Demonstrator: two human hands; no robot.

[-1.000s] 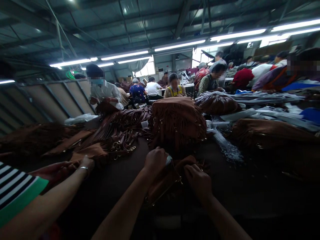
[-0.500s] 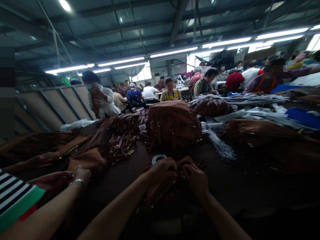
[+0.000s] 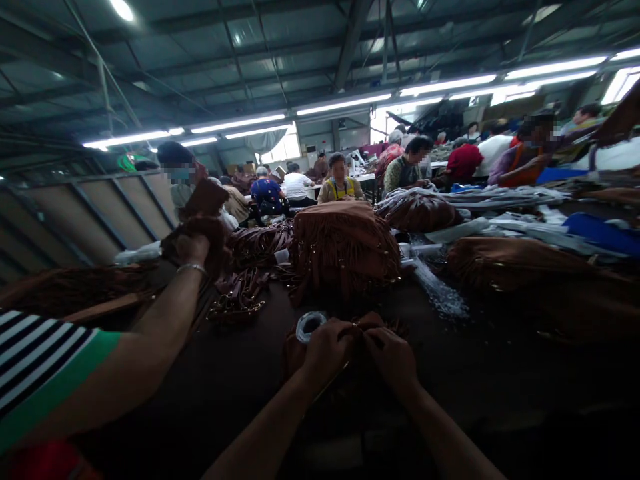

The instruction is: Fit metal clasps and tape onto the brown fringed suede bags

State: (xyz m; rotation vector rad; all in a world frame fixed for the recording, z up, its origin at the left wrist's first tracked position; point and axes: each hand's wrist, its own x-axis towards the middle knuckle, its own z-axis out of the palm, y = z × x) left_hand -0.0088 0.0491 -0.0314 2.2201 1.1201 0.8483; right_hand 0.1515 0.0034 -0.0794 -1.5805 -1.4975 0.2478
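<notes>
A brown fringed bag (image 3: 294, 351) lies on the dark table in front of me, partly covered by my hands. My left hand (image 3: 327, 350) is closed with its fingertips pinching the bag near its upper edge. Close beside it, my right hand (image 3: 391, 353) is also closed on the bag, thumb and fingers drawn together. The two sets of fingertips nearly meet at a small shiny metal piece, too small to name. A roll of clear plastic (image 3: 311, 327) rests on the bag just left of my left hand.
A stack of brown fringed bags (image 3: 345, 243) stands ahead, with straps and metal clasps (image 3: 239, 300) to its left. Thin clear plastic strips (image 3: 440, 290) lie to the right, near more bags (image 3: 515, 260). At left, a co-worker's arm (image 3: 165, 313) reaches over the table, holding up a brown bag.
My left hand has shifted slightly, leaving more of the clear roll showing. The co-worker at left has lifted a brown bag up and forward. My right hand stays nearly in place.
</notes>
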